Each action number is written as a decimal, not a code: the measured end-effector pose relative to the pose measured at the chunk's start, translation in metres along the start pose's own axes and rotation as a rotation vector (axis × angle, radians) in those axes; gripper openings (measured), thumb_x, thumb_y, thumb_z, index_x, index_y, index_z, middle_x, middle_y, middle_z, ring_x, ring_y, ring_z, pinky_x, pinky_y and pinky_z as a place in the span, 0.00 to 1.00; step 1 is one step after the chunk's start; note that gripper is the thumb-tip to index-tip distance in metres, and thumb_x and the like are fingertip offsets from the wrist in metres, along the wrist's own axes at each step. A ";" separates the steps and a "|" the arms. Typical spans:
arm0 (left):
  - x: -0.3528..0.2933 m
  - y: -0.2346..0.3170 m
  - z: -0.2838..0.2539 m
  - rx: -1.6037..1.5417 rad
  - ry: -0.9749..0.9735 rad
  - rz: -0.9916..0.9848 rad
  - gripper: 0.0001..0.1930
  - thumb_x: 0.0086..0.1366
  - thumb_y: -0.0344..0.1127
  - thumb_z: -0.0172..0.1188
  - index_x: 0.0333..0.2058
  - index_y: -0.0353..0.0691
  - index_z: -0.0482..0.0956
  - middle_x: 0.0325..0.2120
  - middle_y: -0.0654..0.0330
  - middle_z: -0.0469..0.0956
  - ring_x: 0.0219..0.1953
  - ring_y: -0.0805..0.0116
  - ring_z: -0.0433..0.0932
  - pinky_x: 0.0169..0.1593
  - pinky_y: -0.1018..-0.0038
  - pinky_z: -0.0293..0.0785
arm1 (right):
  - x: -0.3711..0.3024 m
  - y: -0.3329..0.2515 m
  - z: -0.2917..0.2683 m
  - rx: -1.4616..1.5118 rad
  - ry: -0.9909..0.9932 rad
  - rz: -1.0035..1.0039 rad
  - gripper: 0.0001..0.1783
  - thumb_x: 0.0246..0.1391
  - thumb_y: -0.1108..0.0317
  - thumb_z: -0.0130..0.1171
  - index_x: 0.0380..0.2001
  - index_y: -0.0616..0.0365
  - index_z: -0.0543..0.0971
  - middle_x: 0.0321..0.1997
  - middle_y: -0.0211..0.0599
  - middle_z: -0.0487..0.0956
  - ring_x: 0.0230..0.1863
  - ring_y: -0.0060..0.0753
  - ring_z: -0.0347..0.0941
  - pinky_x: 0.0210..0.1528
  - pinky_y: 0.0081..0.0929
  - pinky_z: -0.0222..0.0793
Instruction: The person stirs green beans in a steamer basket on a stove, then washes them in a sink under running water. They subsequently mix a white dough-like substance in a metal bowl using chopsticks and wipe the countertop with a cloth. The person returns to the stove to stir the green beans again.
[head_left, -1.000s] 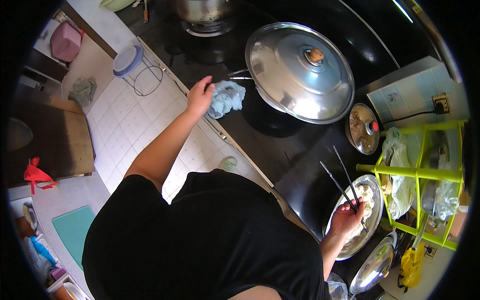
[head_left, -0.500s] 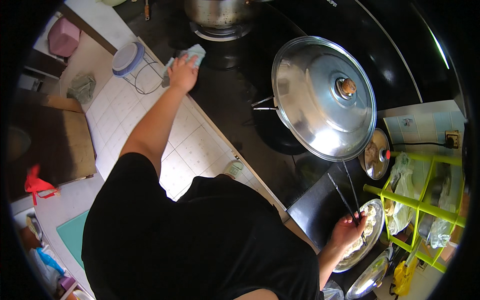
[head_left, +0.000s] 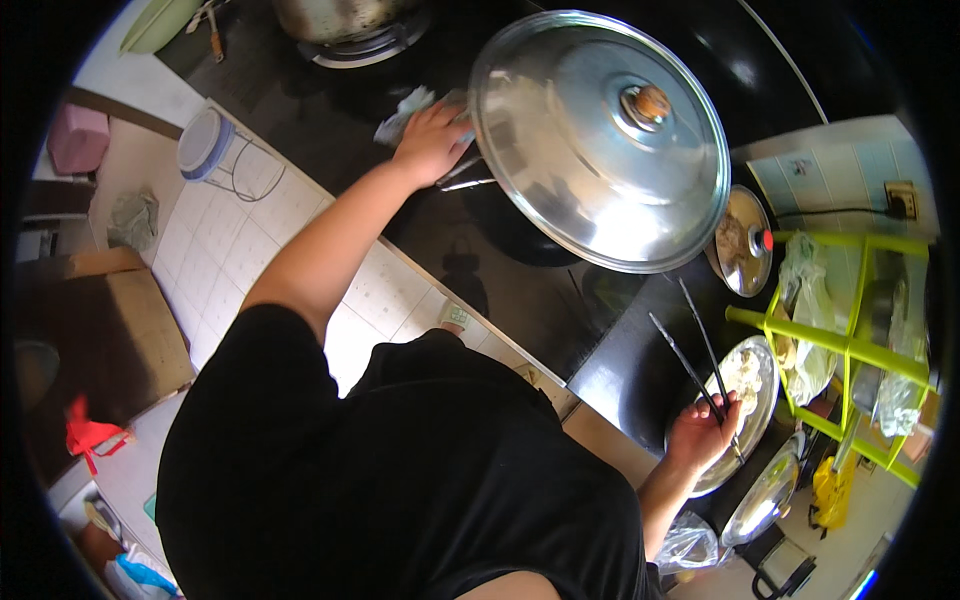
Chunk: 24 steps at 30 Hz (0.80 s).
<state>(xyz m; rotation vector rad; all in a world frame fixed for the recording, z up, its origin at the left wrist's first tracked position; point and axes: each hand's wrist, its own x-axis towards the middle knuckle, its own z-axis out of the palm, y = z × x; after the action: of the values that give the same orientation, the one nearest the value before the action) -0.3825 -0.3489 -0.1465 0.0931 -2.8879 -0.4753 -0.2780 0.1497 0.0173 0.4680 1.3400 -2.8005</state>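
Observation:
My left hand (head_left: 433, 142) presses a pale, crumpled cloth (head_left: 404, 113) against the black stovetop (head_left: 340, 125), beside the handle of a covered wok. The wok's large domed steel lid (head_left: 600, 150) has a wooden-looking knob. At the lower right, my right hand (head_left: 700, 432) is closed round black chopsticks (head_left: 684, 362), their long ends pointing away from me and spread apart. That hand is over the near side of a round metal plate (head_left: 768, 385), which bears lumpy whitish food (head_left: 742, 372).
A steel pot (head_left: 350, 22) sits on the far left burner. To the right are a small lidded pan (head_left: 742, 240), a green rack (head_left: 850, 342) holding bags and another glass lid (head_left: 765, 500). A blue-lidded container (head_left: 205, 145) on a wire stand is left of the counter.
My left hand has slid the cloth rightward across the stovetop, from the counter's left edge to near the wok handle. The view has shifted; my right hand still holds the chopsticks over the plate.

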 end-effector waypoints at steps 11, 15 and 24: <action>-0.138 0.230 0.018 -0.150 -0.188 0.234 0.26 0.54 0.37 0.55 0.54 0.51 0.65 0.57 0.56 0.57 0.61 0.46 0.50 0.61 0.48 0.42 | -0.023 -0.038 -0.050 0.086 0.188 -0.090 0.12 0.59 0.57 0.46 0.34 0.51 0.74 0.25 0.30 0.75 0.19 0.24 0.67 0.20 0.20 0.64; -0.088 0.296 0.060 -0.130 -0.150 0.233 0.28 0.52 0.34 0.56 0.54 0.51 0.64 0.58 0.55 0.55 0.61 0.46 0.50 0.61 0.47 0.43 | -0.048 -0.064 -0.092 0.087 0.246 -0.168 0.13 0.59 0.55 0.46 0.35 0.52 0.73 0.25 0.31 0.75 0.18 0.26 0.67 0.20 0.21 0.62; 0.070 0.353 0.141 0.010 -0.080 -0.026 0.24 0.56 0.42 0.52 0.55 0.56 0.65 0.60 0.62 0.56 0.63 0.53 0.47 0.62 0.49 0.40 | -0.114 -0.100 -0.175 0.116 0.342 -0.257 0.16 0.61 0.55 0.43 0.36 0.54 0.74 0.26 0.34 0.77 0.19 0.28 0.67 0.21 0.24 0.60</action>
<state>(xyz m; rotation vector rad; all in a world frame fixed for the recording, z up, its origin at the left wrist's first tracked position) -0.4912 0.0222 -0.1492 0.1163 -2.9704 -0.4805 -0.1354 0.3318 0.0202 0.8720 1.3827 -3.1301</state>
